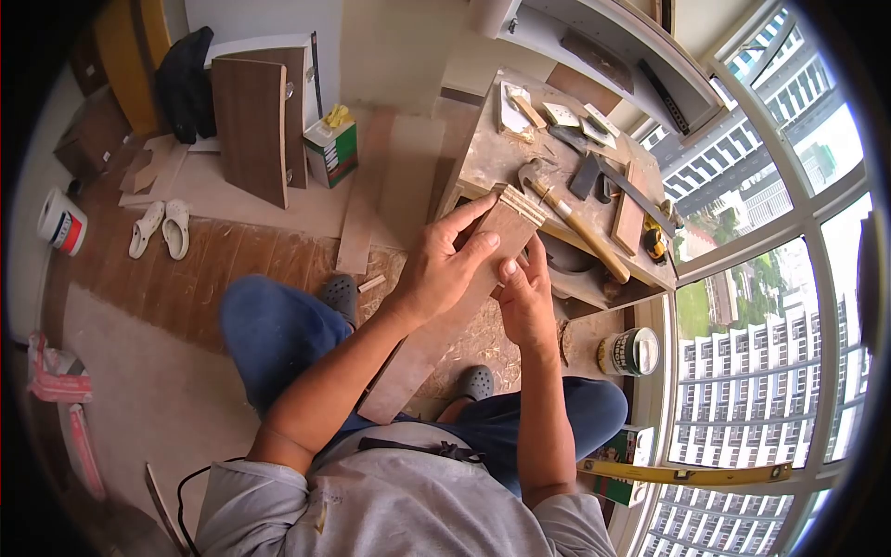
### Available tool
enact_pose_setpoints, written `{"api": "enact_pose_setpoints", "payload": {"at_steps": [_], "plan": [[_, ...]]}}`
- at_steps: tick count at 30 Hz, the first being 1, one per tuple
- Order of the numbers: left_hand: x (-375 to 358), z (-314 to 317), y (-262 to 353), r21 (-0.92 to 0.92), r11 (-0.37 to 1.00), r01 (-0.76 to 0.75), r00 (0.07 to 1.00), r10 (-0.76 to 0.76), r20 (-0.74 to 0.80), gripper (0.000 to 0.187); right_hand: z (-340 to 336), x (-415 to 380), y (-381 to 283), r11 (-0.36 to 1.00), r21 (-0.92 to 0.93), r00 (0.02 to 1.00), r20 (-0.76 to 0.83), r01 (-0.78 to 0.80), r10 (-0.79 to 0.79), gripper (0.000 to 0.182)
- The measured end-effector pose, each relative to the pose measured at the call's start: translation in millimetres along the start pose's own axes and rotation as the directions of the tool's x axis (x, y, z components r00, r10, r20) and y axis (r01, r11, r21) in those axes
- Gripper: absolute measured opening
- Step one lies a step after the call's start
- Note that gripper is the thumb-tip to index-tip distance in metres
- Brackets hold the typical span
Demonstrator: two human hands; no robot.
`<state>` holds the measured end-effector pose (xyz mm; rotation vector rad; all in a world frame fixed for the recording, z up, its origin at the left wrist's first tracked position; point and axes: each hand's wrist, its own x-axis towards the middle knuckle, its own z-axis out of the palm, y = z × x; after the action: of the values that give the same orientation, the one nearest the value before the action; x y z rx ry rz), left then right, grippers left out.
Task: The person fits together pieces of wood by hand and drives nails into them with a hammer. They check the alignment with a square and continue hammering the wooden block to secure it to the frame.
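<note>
Long brown wooden boards (418, 357), stacked flat together, slant from my lap up toward the workbench. Their layered pale end edges show at the top. My left hand (444, 269) grips the stack from the left, with its index finger stretched to the upper end and its thumb on the face. Closed on the right edge is my right hand (527, 302), thumb on the face near the other thumb. Just beyond the upper end, a claw hammer (583, 232) with a wooden handle lies on the workbench (483, 144).
The bench also bears a dark metal square (636, 190), a wood strip (627, 212) and a yellow-black tape measure (655, 245). A white bucket (635, 353) stands by the window, near a yellow spirit level (705, 474). Cabinet panels (251, 130) lean at the back left.
</note>
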<state>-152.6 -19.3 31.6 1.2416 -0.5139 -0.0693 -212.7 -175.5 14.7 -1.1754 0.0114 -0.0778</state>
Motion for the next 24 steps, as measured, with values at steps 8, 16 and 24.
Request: {"api": "enact_pose_setpoints", "payload": {"at_steps": [8,16,24], "plan": [[-4.2,-9.9,-3.7,0.009,1.0,0.017,1.0,-0.017,0.001,0.051,4.5,2.7,2.0,0.999,0.036,1.0,0.02,-0.01,0.01,0.098],[2.4,-24.0,6.5,-0.021,0.997,0.074,0.997,-0.074,0.011,0.051,11.8,12.1,10.5,0.998,0.003,0.997,-0.045,-0.06,0.06,0.11],[56.9,-34.7,39.1,-0.479,0.621,0.62,0.77,-0.599,0.219,0.073,27.8,25.6,-8.2,0.993,-0.117,0.999,-0.037,0.015,-0.02,0.112]]}}
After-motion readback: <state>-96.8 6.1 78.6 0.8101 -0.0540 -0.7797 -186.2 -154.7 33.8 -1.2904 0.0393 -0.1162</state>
